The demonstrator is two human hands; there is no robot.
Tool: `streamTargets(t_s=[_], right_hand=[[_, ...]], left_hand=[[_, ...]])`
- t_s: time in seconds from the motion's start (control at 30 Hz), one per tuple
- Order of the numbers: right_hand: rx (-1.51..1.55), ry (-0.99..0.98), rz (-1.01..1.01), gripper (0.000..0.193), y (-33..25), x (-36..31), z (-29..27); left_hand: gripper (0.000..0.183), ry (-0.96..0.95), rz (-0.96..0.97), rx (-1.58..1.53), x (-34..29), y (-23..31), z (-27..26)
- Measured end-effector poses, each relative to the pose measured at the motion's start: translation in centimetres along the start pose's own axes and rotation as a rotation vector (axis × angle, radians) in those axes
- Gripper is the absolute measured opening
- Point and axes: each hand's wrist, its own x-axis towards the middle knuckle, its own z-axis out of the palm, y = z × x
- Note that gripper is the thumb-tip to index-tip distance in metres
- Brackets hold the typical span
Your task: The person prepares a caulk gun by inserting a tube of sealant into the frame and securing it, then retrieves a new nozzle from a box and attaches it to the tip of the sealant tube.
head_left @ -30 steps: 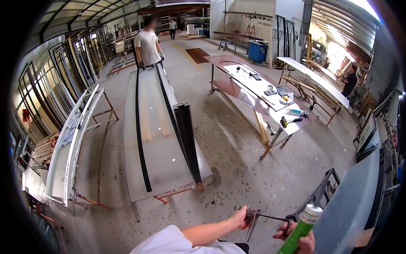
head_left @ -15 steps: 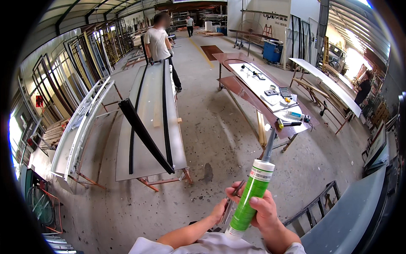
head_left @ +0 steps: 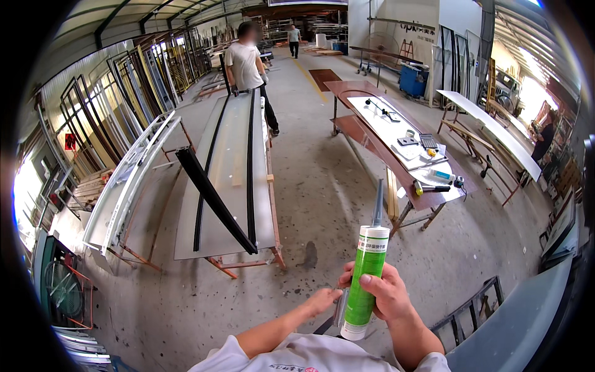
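Because one hand seems to carry the weight, a slip is my worry

As I watch remotely through the head view, the right hand (head_left: 389, 296) is wrapped round a green-and-white cartridge (head_left: 357, 302), thumb across its front, nozzle (head_left: 378, 204) up and the body slightly tilted in mid-air. The left hand (head_left: 322, 301) sits just beside and lower, fingers toward a silvery metal piece (head_left: 339, 310) next to the cartridge; I cannot tell whether they close on it.

Risks, my reading: smooth plastic gives little bite, so a slack right grip could let the cartridge slide. The metal piece, partly hidden, might drop to the floor (head_left: 297, 217) if neither hand has it firmly. A careless turn could knock the nozzle, which looks easily bent.

Materials: cartridge a straight, glossy cylinder; nozzle grey, slim, tapering; metal piece narrow and shiny. Floor is grey concrete, dark-spotted. Ahead left, a frosted panel (head_left: 220, 242) lies flat, cloudy and smooth; a long black profile (head_left: 211, 196) slants across it in view, support for its raised end unclear to me. Ahead right, a bench (head_left: 344, 91) with a polished reddish-brown top.
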Motion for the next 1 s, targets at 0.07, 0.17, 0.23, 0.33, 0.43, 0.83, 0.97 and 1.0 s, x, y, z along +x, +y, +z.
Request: streamTargets(t_s=[0.07,0.17,0.23,0.33,0.43,0.83,0.97,1.0], right_hand=[[-0.031,0.017,0.031,0.037,0.3,0.6,0.0],[-0.155,0.050,0.086,0.033,1.8,1.7,-0.6],[-0.252,0.042,0.132,0.029,2.8,2.6,-0.6],[-0.396,-0.008,0.155,0.026,3.7,3.4,-0.3],[-0.520,-0.027,0.156,0.026,3.6,3.5,0.0],[-0.954,0.054,0.207,0.057,2.5,2.7,-0.5],[-0.957,0.074,0.187,0.061,2.8,2.6,-1.2],[-0.978,0.072,0.182,0.062,2.8,2.5,-1.4]], left_hand=[[0.044,0.067,0.069,-0.103,0.1,2.0,-1.9],[0.041,0.001,0.162,-0.662,-2.4,10.8,-2.9],[0.036,-0.155,0.254,-0.860,-4.6,17.6,-2.8],[0.040,-0.196,0.249,-1.088,-3.8,17.9,-3.4],[0.054,-0.168,0.385,-0.919,-2.6,17.2,-4.0],[0.059,-0.180,0.151,-1.057,-2.7,18.9,-3.7],[0.063,-0.135,0.242,-0.974,-3.3,19.2,-3.1],[0.062,-0.122,0.229,-0.971,-3.3,19.3,-2.9]])
